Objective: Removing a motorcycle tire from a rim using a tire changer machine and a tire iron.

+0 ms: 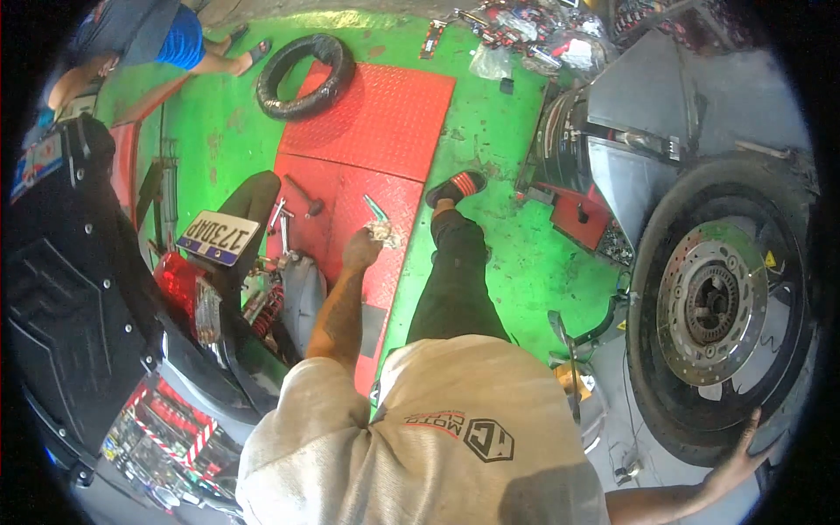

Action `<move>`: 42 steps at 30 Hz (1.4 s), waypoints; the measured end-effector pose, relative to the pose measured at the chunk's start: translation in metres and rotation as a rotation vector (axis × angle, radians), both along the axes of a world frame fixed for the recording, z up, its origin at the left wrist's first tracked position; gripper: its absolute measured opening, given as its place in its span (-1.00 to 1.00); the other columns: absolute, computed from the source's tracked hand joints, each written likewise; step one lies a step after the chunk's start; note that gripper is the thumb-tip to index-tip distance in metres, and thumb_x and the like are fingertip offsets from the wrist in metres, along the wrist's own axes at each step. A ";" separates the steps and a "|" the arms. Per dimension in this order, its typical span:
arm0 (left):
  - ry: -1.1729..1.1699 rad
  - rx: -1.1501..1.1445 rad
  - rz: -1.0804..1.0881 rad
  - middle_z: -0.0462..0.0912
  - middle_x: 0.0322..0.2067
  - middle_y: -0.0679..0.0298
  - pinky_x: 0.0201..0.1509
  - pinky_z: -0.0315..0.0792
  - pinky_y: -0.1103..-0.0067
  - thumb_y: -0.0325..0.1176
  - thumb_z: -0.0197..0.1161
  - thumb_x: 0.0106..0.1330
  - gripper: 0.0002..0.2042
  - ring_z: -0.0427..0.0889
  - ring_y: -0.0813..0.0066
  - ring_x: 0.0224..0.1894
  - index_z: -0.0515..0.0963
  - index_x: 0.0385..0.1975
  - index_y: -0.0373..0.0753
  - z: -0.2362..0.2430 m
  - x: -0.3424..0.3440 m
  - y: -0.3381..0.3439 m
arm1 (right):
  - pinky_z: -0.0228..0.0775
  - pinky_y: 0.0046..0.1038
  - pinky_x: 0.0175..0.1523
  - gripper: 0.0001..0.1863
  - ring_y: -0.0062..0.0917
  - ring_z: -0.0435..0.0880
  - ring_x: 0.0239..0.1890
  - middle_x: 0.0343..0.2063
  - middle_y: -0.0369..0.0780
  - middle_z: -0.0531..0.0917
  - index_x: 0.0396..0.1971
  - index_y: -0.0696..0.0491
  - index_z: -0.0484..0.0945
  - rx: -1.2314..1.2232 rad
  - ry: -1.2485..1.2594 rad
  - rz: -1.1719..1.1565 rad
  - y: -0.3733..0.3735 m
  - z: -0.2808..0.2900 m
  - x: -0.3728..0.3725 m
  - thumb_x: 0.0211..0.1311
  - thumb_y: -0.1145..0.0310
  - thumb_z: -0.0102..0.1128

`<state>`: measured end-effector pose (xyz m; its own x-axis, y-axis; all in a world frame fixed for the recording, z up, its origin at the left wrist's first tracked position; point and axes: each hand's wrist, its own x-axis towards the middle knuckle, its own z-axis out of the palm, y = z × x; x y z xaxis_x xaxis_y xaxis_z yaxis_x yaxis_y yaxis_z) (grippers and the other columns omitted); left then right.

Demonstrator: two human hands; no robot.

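My left hand (361, 251) reaches over the red platform, its fingers closed round a crumpled, light-coloured rag (381, 231). Just beyond the rag is a slim tool with a teal part (374, 208); whether it lies on the platform or touches my hand I cannot tell. At the far lower right, my right hand (735, 464) is open with fingers stretched out against the lower edge of a motorcycle wheel (649, 350). The wheel has a black tyre and a perforated silver brake disc (678, 324) facing me.
A hammer (304, 196) and wrenches (282, 219) lie on the red platform (376, 114). A loose tyre (269, 92) rests at its far edge. Left stands a motorcycle with a red tail light (181, 284). A grey machine (643, 96) is at right; another person (179, 39) is far left.
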<state>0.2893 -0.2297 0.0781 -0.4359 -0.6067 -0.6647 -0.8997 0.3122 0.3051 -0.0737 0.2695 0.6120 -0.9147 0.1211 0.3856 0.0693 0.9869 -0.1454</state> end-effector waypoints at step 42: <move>1.458 0.500 -2.146 0.38 0.28 0.06 0.40 0.29 0.29 -0.19 0.59 -0.29 0.02 0.38 0.08 0.31 0.27 0.33 -0.25 0.535 -0.657 0.245 | 0.16 -0.15 0.39 0.21 -0.15 0.38 0.31 0.24 0.05 0.40 0.29 0.26 0.25 -0.315 -0.024 -0.071 -0.036 0.029 0.024 -0.50 0.01 0.56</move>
<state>-0.3673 0.0156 0.6130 0.0144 0.8893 0.4570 0.9046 -0.2063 0.3730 -0.0499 0.2330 0.6409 -0.9083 0.2946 0.2970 0.1433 0.8862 -0.4407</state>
